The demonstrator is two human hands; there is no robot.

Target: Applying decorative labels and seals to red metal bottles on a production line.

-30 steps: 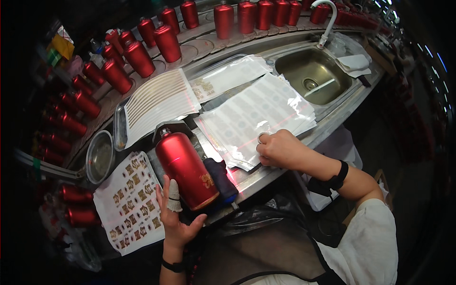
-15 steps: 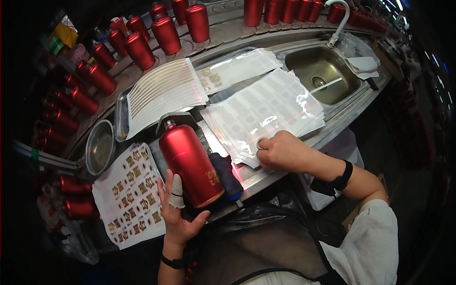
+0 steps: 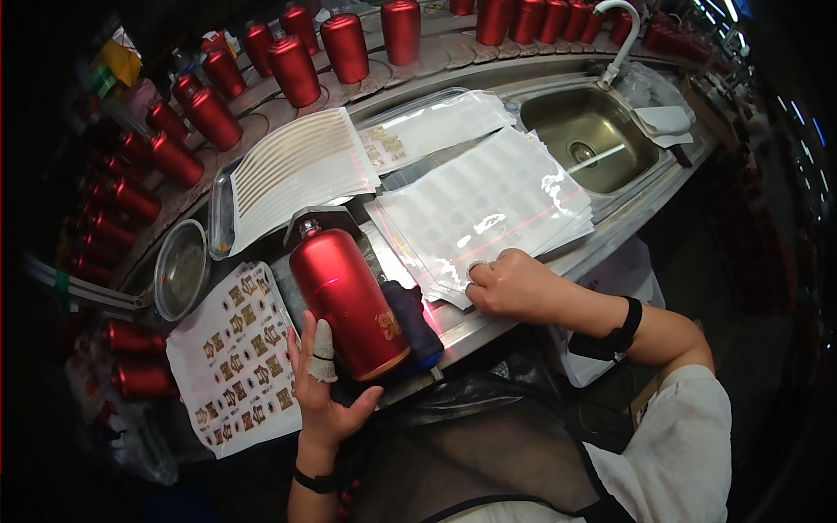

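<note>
A large red metallic bottle point(image 3: 340, 301) lies tilted on a holder at the bench edge, its neck pointing away and a gold emblem near its base. My left hand point(image 3: 327, 397) is beside its lower left side, fingers stretched out and thumb spread, holding nothing. A pale cover wraps one of its fingers. My right hand point(image 3: 510, 283) is closed at the near edge of a stack of translucent sheets point(image 3: 488, 209), fingers curled in a pinch; what is between them is hidden. A dark blue cloth roll point(image 3: 410, 322) rests right of the bottle.
Left of the bottle lies a sheet of gold and brown decals point(image 3: 244, 357), near a metal bowl point(image 3: 181, 270). Striped sheets point(image 3: 301, 174) lie behind, in a tray. A sink point(image 3: 597, 135) with a white faucet point(image 3: 621, 44) is at far right. Red bottles point(image 3: 294, 70) stand along a curved conveyor point(image 3: 436, 57).
The bottles on the conveyor have shifted to the right. My right hand has dropped slightly toward me and stays closed. My left hand and the large bottle keep their positions.
</note>
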